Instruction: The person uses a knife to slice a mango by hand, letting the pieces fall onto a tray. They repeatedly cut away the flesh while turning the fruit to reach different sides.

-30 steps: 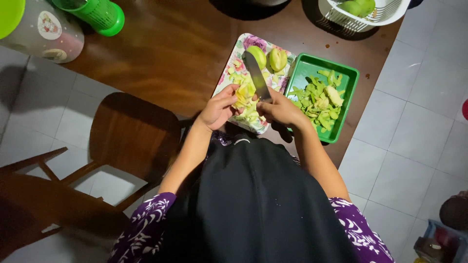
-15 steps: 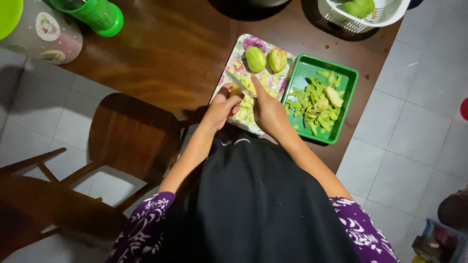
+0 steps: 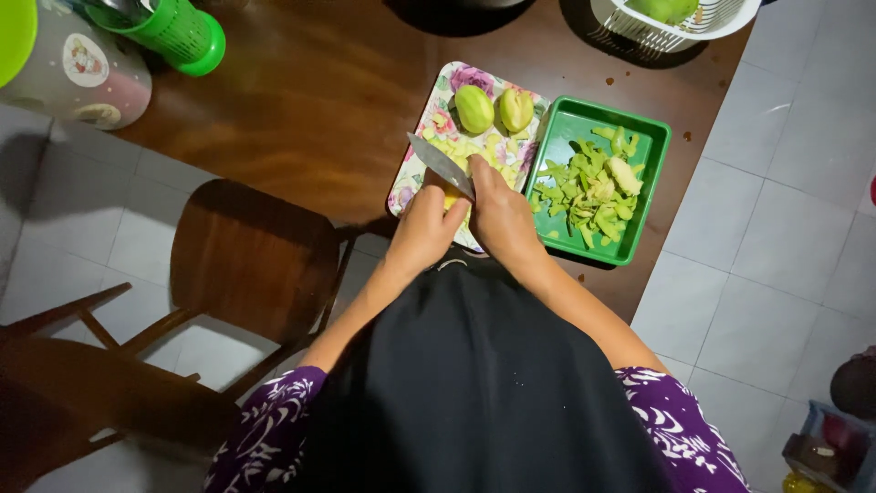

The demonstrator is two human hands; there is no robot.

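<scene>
Head view shows, nearest, the left hand curled around a yellow fruit piece at the near edge of the floral cutting board, touching the right hand, which is clenched on the handle of one knife whose blade angles far-left over the board. Right of the board, touching it, one green tray holds a heap of peels, its near side close to the table edge. Farther on the board lie two green fruits, with bare wood open to the left, one chair near-left, and one white basket far right.
</scene>
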